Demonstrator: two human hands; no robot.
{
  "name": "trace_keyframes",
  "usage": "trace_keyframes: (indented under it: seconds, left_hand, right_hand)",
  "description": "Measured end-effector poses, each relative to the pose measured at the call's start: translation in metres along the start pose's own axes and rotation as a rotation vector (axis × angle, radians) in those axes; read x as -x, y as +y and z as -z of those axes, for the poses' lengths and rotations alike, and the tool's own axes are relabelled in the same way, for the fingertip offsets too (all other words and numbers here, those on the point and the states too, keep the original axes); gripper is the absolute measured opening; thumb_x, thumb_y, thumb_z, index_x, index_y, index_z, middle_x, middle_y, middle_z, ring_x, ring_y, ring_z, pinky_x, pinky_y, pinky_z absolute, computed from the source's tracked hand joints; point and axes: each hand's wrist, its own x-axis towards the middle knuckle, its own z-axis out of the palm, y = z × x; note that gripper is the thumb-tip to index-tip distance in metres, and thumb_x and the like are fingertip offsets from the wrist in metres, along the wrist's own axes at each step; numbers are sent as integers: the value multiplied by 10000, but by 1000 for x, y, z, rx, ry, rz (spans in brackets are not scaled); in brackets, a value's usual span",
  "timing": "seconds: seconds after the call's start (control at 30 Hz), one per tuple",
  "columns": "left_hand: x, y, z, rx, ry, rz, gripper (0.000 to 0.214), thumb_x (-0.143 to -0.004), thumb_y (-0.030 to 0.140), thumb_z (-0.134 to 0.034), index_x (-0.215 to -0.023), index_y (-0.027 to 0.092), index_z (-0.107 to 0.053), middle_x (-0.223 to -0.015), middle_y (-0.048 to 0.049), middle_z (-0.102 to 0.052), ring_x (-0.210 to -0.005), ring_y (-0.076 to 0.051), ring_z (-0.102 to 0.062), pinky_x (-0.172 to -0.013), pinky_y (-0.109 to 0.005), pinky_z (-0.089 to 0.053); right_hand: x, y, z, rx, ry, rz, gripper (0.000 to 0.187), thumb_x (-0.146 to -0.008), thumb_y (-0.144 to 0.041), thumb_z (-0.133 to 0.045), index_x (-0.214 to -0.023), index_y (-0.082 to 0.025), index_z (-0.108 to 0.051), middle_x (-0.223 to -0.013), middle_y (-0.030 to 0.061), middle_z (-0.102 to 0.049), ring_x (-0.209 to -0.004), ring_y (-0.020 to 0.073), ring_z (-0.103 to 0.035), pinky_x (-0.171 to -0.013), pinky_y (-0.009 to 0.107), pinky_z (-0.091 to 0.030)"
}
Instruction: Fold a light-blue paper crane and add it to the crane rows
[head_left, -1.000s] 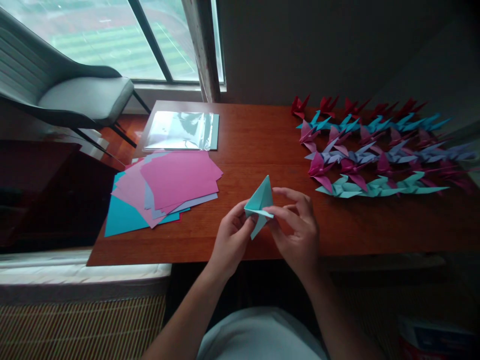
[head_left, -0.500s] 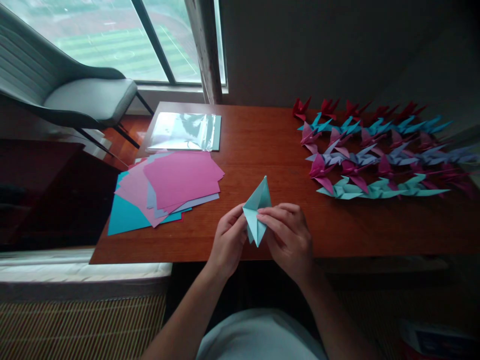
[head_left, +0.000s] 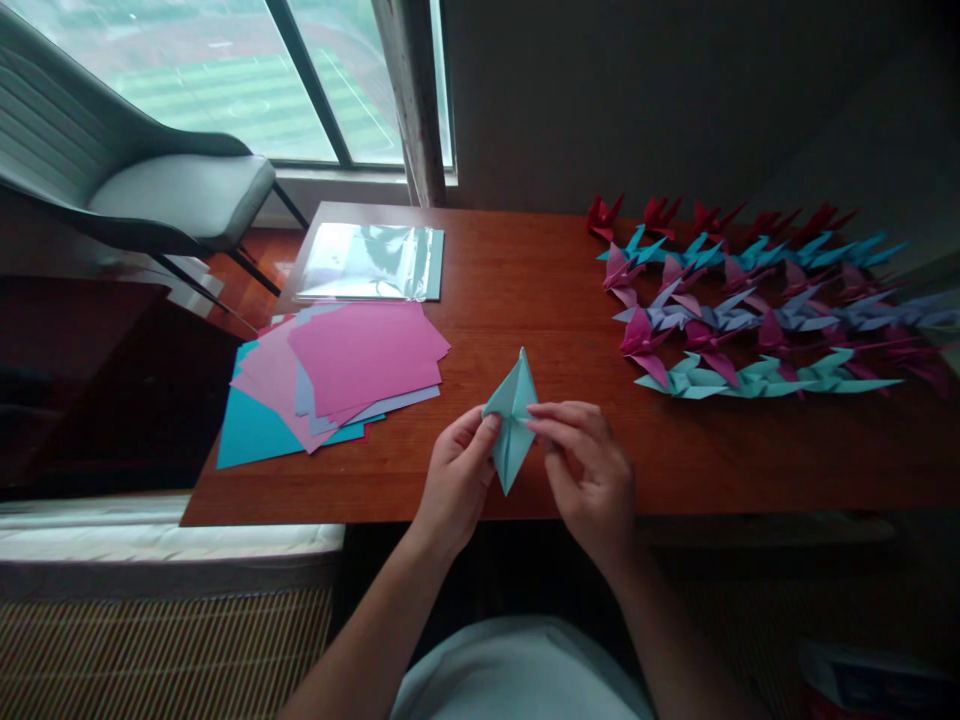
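A pale mint sheet of origami paper (head_left: pixel 513 440), folded into a narrow diamond with a centre crease, is held upright above the table's front edge. My left hand (head_left: pixel 459 480) pinches its left corner, thumb on the near face and fingers behind. At the right corner, the fingertips of my right hand (head_left: pixel 589 465) touch the paper's edge, with the thumb lower down. To the right stand rows of folded paper cranes; the nearest row is mint cranes (head_left: pixel 765 378), and behind it are magenta cranes (head_left: pixel 641 340).
Fanned coloured paper sheets (head_left: pixel 367 360) lie on the left of the wooden table (head_left: pixel 510 260). Behind them is a clear plastic packet of paper (head_left: pixel 367 262). Further rows include lavender, pink, blue and red cranes (head_left: pixel 604 217). A grey chair (head_left: pixel 180 200) stands by the window.
The folded paper now lies flatter, its near face showing as a full diamond. My left thumb has come onto its front, and my right fingers have shifted right to its edge.
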Motion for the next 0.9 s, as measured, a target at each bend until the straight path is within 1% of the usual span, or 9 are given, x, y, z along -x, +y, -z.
trace_keyframes:
  seconds: [0.07,0.13,0.2,0.27,0.33,0.43,0.57,0.77,0.9]
  left_hand:
    - [0,0,-1,-17,-8,3,246,-847,381,-768,-942,155,-755,-799,-30,-707,-700,-141,-624,-684,-240,-486]
    - [1,-1,-1,-45,-14,-5,253,-858,395,-756,-940,156,-756,-778,-19,-685,-673,-124,-589,-650,-225,-460]
    - [1,-1,0,-89,-14,-18,264,-864,411,-748,-917,151,-751,-746,-4,-651,-638,-103,-537,-604,-207,-416]
    - [2,-2,1,-129,-15,-26,281,-863,427,-746,-876,147,-740,-716,9,-617,-610,-88,-489,-573,-201,-379]
    - [2,-2,2,-151,-17,-28,299,-862,445,-743,-845,146,-727,-698,17,-592,-603,-84,-469,-570,-202,-368]
    - [2,-2,3,-169,-25,-40,309,-871,456,-730,-848,148,-723,-700,14,-588,-614,-89,-473,-586,-209,-377]
    - [2,-3,2,-181,-24,-50,310,-880,457,-720,-841,149,-726,-685,14,-582,-592,-88,-459,-564,-214,-357]
    - [2,-3,0,-173,-9,-56,314,-883,454,-720,-865,143,-756,-714,0,-621,-621,-89,-482,-578,-207,-378]
    - [2,-3,-1,-164,-11,-46,304,-890,443,-715,-865,143,-760,-711,1,-634,-610,-90,-497,-579,-209,-388]
  right_hand:
    - [-1,1,1,-66,68,-167,216,-952,-175,-562,-1076,-281,-703,-1104,54,-717,-1042,228,-647,-880,424,-553]
    - [-2,3,1,-148,78,-332,169,-961,-287,-592,-1096,-262,-689,-1115,63,-702,-1008,217,-663,-796,360,-561]
    - [-2,5,0,-254,-15,-434,206,-959,-372,-602,-1100,-247,-687,-1092,63,-707,-948,206,-676,-738,323,-558]
    - [-3,5,-1,-344,-124,-481,232,-958,-410,-601,-1074,-232,-694,-1037,58,-718,-895,200,-683,-736,317,-562]
    - [-4,3,-3,-378,-157,-506,234,-943,-415,-620,-1049,-222,-697,-1002,54,-719,-855,196,-683,-741,319,-570]
    - [-3,2,-5,-375,-122,-524,233,-918,-403,-654,-1058,-220,-692,-987,50,-706,-805,186,-671,-734,320,-581]
    - [-2,3,-5,-374,-124,-504,232,-912,-391,-664,-1075,-229,-695,-973,52,-699,-824,191,-666,-745,326,-589]
    - [-1,12,-6,-384,-97,-448,181,-893,-376,-693,-998,-231,-718,-935,45,-713,-817,195,-677,-720,325,-592]
    - [-2,13,-6,-379,-94,-448,166,-888,-375,-702,-969,-233,-729,-928,41,-713,-810,193,-679,-719,327,-595]
